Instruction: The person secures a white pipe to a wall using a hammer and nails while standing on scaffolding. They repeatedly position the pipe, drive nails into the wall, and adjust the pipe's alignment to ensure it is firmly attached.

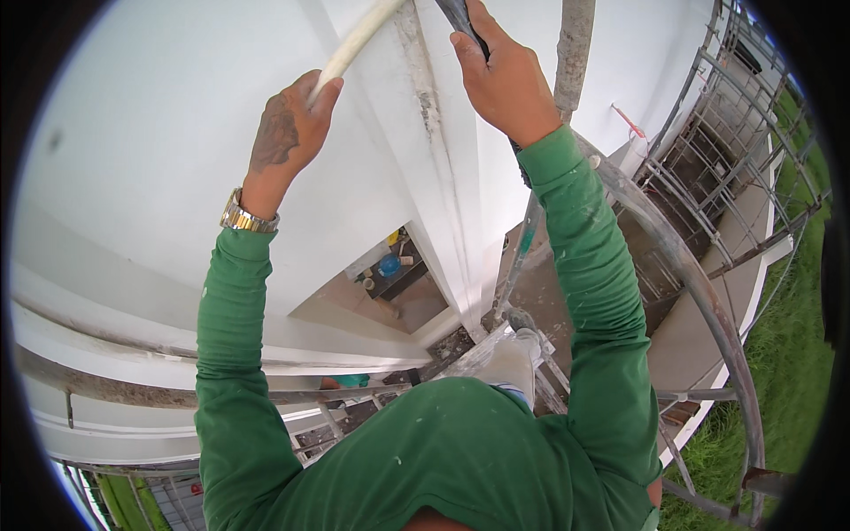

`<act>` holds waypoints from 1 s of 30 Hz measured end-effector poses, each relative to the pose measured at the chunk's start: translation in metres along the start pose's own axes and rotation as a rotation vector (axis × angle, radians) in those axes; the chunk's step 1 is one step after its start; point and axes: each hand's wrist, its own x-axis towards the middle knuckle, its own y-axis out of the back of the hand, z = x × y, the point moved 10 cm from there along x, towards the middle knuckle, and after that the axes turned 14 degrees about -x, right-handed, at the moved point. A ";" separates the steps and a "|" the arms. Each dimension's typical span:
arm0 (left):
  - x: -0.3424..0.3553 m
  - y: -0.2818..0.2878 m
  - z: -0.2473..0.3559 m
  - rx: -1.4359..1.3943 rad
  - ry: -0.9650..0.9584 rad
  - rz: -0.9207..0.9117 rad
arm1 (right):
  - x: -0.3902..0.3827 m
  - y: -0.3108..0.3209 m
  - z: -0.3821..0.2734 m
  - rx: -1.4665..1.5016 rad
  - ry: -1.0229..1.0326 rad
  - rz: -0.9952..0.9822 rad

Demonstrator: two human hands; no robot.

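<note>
My left hand (292,133), raised against the white wall, is closed round the lower end of a pale cream tube (361,37). The tube runs up and out of the top edge, so its far end is hidden. Higher up on the right, my right hand (506,80) wraps round a dark grey-black handle (460,19). What this handle belongs to lies beyond the frame; a dark piece also shows behind my wrist. Both arms are stretched out in green sleeves, with a metal watch (248,215) on my left wrist.
Scaffold tubes surround me: a curved rail (691,257) on the right, a horizontal pipe (133,382) on the left. An upright pipe (575,53) stands beside my right hand. Below, a wall opening shows a blue round item (389,265). Grass (753,389) lies far below.
</note>
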 end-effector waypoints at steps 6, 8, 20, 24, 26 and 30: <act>-0.005 0.006 -0.002 -0.017 0.009 0.022 | 0.013 0.052 -0.053 -0.018 0.244 0.336; -0.005 0.005 -0.002 -0.022 -0.018 0.019 | 0.007 0.042 -0.050 -0.027 0.247 0.315; -0.017 0.001 -0.013 -0.066 -0.046 0.026 | 0.003 0.063 -0.052 0.048 -0.074 0.152; -0.010 0.014 -0.007 -0.094 -0.037 0.072 | -0.016 0.056 -0.034 0.144 -0.210 0.075; -0.006 0.018 -0.002 -0.092 -0.064 0.074 | -0.014 0.062 -0.036 0.055 -0.072 0.171; 0.005 0.024 0.006 -0.085 -0.122 0.122 | -0.007 0.058 -0.036 0.027 -0.040 0.111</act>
